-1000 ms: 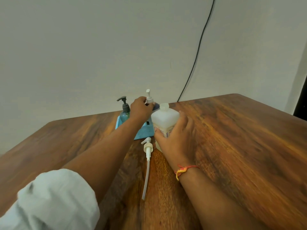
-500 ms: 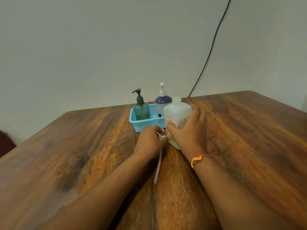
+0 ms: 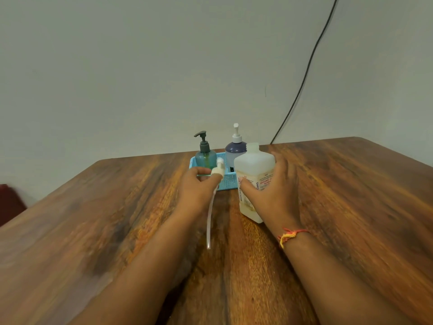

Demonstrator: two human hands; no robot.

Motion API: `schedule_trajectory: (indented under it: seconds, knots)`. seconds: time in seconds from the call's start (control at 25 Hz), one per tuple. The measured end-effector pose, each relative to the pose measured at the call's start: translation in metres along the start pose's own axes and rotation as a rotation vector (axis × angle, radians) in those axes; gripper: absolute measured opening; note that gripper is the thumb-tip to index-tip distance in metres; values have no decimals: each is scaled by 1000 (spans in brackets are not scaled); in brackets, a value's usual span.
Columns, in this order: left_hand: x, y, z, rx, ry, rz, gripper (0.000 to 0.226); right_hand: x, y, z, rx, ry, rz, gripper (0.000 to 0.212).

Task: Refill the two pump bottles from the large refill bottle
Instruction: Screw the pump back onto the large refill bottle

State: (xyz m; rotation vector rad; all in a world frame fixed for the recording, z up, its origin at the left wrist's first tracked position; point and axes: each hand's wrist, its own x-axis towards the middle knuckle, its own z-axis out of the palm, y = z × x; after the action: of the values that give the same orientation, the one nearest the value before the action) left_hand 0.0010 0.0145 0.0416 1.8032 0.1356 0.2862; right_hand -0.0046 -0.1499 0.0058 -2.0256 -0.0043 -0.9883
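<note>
The large white refill bottle (image 3: 254,170) stands on the wooden table (image 3: 351,207) with its neck uncapped. My right hand (image 3: 271,193) wraps around its right side and front. My left hand (image 3: 196,186) is shut on a loose white pump head (image 3: 218,168), raised off the table, with its long dip tube (image 3: 209,221) hanging toward me. Behind them a teal pump bottle (image 3: 205,157) and a dark blue pump bottle (image 3: 235,148) stand upright in a light blue basket (image 3: 228,181), both with pumps on.
A black cable (image 3: 304,78) runs down the grey wall to the table's far edge. A dark red object (image 3: 9,202) shows past the table's left edge. Bare wood lies to the left and right of my arms.
My left hand left the dark blue bottle's pump, came back to the loose pump head lying on the table, gripped it and lifted it. My right hand stayed on the refill bottle.
</note>
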Motion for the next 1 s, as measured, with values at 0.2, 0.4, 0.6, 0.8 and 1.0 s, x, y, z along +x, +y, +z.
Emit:
schedule_trajectory:
  seconds: [0.2, 0.4, 0.6, 0.8, 1.0]
  knots:
    - [21, 4, -29, -622, 200, 39, 34, -3, -6, -2, -67, -92, -183, 91]
    - [30, 10, -55, -1013, 339, 104, 36, -6, -8, -2, -163, -150, -279, 88]
    - [30, 12, -58, -1031, 371, 166, 37, -7, -8, -2, -165, -158, -294, 87]
    - [26, 14, -49, -918, 340, 202, 25, -7, -8, -1, -186, -159, -305, 87]
    - [22, 17, -41, -881, 336, 216, 26, -7, -9, -3, -187, -166, -316, 87]
